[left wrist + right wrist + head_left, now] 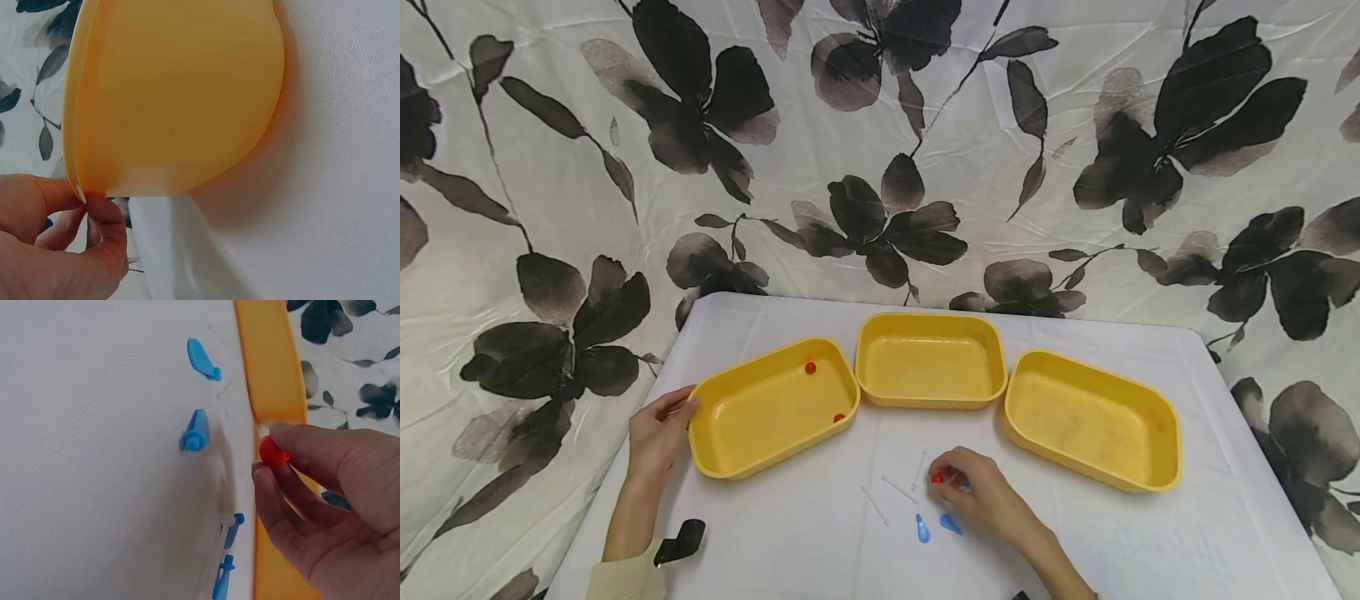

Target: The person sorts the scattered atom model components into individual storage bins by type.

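My left hand [657,435] pinches the left end of a yellow tray [722,450], its thumb and fingers on the rim in the left wrist view. Two small red balls [810,367] lie inside that tray. Over the table, my right hand [981,492] holds another red ball [274,452] between thumb and fingertips. Close by lie several small blue plastic pieces, among them a drop-shaped one [922,528] and a flat-looking one [950,523]. Thin white sticks like cotton swabs [875,505] are left of the right hand. The right hand partly hides other blue pieces.
A second yellow tray [931,392] stands at the back middle, and a third yellow tray [1090,462] sits at the right, angled. A white cloth covers the table [820,542]. Behind hangs a floral curtain [880,125]. A black strap end [681,542] shows at the left wrist.
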A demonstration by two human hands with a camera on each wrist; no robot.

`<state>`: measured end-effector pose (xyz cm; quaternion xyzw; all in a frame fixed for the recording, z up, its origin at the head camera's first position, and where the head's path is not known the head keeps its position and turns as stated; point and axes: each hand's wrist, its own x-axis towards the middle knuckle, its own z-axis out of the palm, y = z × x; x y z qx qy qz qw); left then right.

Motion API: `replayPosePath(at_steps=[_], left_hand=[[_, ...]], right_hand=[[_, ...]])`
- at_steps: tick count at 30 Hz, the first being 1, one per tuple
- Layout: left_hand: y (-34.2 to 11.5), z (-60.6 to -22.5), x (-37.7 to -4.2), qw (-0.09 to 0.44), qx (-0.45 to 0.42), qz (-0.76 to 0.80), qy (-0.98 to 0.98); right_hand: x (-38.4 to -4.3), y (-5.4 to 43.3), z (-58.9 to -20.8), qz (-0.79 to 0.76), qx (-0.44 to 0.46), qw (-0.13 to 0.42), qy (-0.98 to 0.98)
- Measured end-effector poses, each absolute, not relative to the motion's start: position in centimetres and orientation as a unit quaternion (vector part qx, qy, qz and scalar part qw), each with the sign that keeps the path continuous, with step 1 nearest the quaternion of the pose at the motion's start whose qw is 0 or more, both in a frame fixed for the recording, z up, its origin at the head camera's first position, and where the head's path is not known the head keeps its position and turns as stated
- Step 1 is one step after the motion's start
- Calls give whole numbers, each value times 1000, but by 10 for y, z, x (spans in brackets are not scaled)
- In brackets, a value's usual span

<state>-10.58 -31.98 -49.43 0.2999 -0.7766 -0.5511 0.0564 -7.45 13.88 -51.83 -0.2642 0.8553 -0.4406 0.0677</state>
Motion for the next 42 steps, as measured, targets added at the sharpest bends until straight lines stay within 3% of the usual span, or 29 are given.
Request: replayPosePath(at_steps=[21,42], left_hand=[[-320,-494,-106,59,297,-549,-779],[-320,-494,-106,56,304,-549,-776]], right_hand=[[-84,122,-516,-506,-265,-11,821],[-98,90,-500,-535,-244,7,809]])
